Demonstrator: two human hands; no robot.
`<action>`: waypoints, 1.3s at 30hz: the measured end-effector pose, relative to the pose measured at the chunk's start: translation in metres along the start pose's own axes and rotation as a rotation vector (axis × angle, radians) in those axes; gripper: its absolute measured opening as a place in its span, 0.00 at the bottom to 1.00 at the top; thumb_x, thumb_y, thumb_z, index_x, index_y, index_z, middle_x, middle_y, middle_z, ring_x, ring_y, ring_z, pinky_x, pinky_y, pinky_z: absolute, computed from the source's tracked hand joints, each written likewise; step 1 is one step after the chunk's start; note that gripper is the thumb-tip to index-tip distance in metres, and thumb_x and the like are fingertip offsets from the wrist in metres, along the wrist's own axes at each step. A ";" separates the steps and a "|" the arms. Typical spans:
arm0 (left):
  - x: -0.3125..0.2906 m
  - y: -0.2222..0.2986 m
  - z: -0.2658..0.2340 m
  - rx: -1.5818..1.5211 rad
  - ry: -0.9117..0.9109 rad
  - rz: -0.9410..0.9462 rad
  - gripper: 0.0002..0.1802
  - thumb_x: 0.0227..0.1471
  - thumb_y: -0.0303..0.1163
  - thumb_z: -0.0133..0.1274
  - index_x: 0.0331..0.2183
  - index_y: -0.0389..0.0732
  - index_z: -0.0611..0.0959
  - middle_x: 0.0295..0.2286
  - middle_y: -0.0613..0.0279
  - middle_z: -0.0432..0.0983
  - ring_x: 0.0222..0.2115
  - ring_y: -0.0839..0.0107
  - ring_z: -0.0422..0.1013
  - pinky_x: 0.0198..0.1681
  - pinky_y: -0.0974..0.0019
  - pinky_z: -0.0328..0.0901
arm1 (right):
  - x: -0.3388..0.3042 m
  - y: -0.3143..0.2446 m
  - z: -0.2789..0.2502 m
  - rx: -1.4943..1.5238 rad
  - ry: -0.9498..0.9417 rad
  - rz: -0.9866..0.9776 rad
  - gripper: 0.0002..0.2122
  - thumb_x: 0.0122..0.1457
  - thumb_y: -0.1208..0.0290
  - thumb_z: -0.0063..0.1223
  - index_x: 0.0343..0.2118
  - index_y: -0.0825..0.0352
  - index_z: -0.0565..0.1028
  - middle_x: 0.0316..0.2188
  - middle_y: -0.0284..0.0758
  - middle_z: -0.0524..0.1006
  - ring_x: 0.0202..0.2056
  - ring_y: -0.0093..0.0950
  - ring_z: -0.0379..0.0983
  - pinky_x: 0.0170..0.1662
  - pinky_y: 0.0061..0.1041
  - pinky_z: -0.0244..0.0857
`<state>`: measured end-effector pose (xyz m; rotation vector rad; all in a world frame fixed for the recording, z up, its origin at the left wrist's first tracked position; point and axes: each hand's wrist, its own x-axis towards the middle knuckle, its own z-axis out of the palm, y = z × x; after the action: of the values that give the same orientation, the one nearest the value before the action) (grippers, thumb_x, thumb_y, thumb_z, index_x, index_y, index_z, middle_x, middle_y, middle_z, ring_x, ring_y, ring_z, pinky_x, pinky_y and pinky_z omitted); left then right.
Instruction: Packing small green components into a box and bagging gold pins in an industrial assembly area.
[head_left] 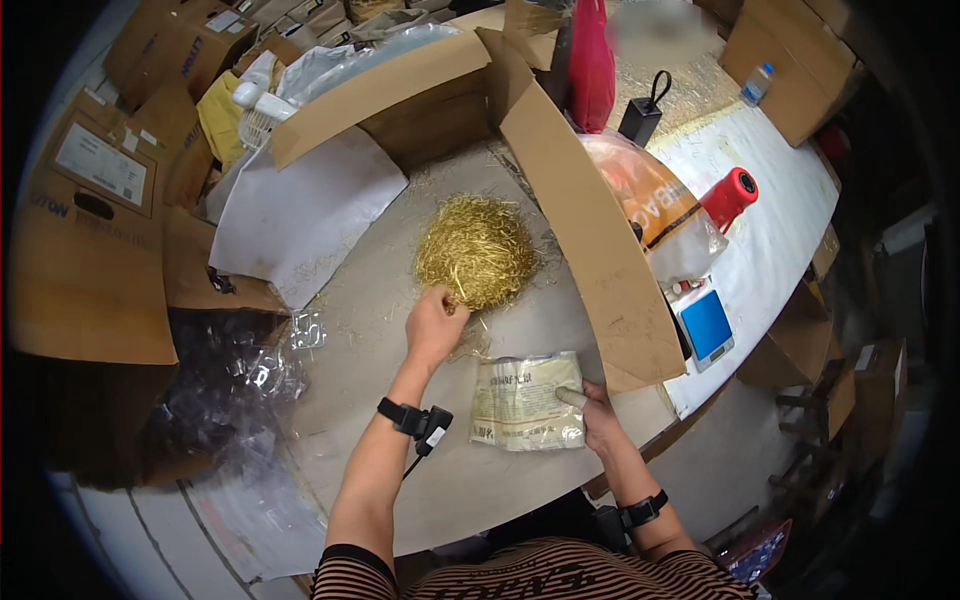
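Note:
A heaped pile of thin golden sticks or pins [475,250] lies on the grey tabletop. My left hand [437,326] is at the pile's near edge, fingers curled together. Whatever they pinch is hidden by the hand. My right hand [597,412] grips the right edge of a flat, pale printed plastic packet [527,402], its thumb across the front. That packet is held over the table, nearer to me than the pile. Black bands with small devices circle both my wrists.
Cardboard walls [590,240] stand behind and right of the pile. Clear plastic packaging [240,385] gathers at left, beside cardboard boxes [110,200]. On the white surface at right are a blue-topped scale [707,325], a red cylinder [735,190] and a water bottle [757,85].

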<state>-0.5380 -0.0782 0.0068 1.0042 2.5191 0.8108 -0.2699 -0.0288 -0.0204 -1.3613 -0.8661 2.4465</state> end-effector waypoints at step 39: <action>-0.199 -0.024 0.036 -0.840 0.050 -0.327 0.13 0.55 0.34 0.45 0.35 0.33 0.73 0.30 0.58 0.72 0.33 0.71 0.66 0.38 0.66 0.61 | -0.018 0.011 0.087 -0.370 -0.393 -0.232 0.06 0.57 0.74 0.48 0.24 0.67 0.71 0.15 0.24 0.65 0.13 0.13 0.55 0.15 0.15 0.47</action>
<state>-0.3936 -0.2190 -0.0213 0.2827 1.9471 1.5764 -0.3314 -0.0802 0.0206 -0.8106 -1.5359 2.4858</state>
